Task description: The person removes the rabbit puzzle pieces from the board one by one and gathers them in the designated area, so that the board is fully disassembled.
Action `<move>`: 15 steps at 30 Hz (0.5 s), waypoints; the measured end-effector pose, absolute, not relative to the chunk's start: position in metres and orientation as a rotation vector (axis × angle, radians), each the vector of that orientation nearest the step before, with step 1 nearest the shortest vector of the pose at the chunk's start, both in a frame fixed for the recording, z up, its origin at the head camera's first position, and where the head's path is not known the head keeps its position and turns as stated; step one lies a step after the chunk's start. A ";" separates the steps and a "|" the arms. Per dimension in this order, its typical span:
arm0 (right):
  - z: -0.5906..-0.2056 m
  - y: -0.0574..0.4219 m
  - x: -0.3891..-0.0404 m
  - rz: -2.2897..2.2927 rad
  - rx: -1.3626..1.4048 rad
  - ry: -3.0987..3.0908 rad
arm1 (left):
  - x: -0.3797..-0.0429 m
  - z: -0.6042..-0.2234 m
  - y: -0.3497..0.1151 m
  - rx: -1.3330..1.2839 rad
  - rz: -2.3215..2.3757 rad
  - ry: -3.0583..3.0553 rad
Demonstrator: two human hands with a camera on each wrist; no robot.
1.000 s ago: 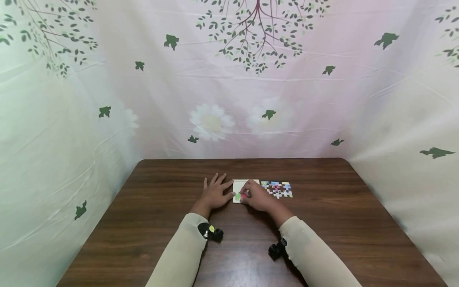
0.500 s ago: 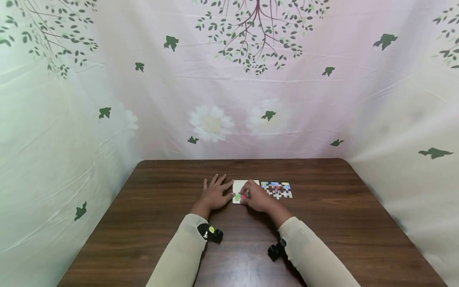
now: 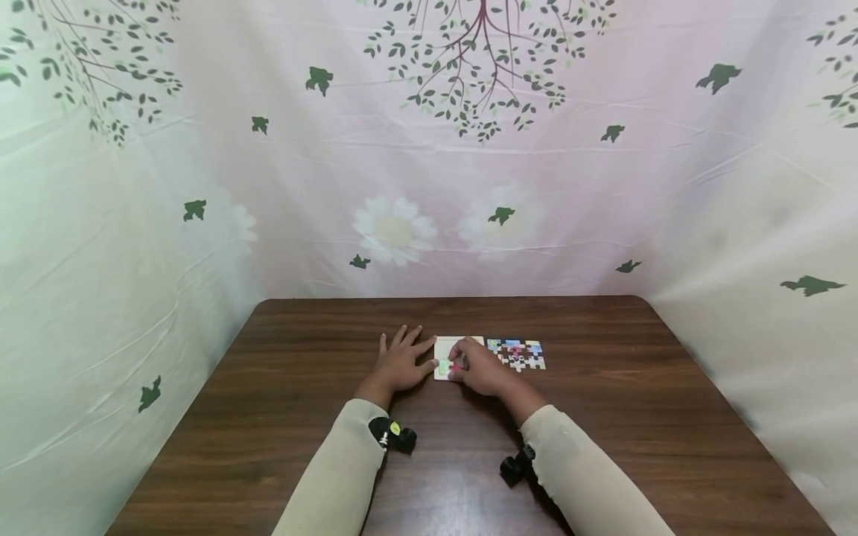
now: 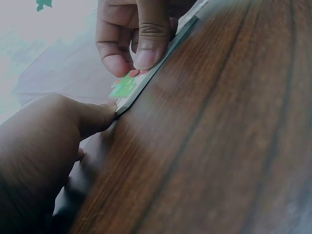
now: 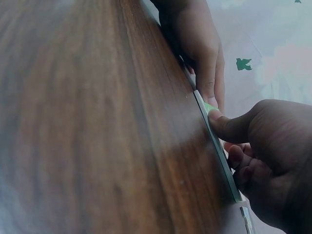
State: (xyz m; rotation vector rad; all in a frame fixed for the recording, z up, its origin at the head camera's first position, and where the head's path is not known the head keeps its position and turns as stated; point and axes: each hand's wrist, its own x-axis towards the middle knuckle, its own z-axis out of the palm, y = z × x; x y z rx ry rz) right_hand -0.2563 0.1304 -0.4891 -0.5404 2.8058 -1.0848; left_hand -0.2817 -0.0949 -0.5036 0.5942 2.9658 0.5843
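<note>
A thin white puzzle board [image 3: 459, 341] lies flat on the table. My left hand [image 3: 398, 366] rests on the table with fingers spread, thumb and forefinger touching the board's left edge. Over the board, my right hand [image 3: 480, 365] pinches a red-pink puzzle piece [image 3: 455, 367] between thumb and fingers, largely covered by them. Beside it, at the board's near left corner, is a green puzzle piece [image 4: 126, 87]; in the left wrist view it looks slightly raised. How the two pieces join is hidden by the fingertips. Right of the board lie several loose puzzle pieces [image 3: 516, 353], partly behind my right hand.
The dark brown wooden table [image 3: 302, 439] extends around the board on all sides. A pale cloth backdrop [image 3: 429, 171] printed with leaves, birds and flowers stands behind its far edge and at both sides. Black wrist cameras sit at both cuffs.
Both hands keep almost the same places. The green piece looks paler than before, and the right fingertips have shifted only minutely.
</note>
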 end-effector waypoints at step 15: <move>-0.492 0.133 -0.258 -1.240 -0.550 2.754 | -0.284 -0.506 -0.095 0.586 0.594 2.955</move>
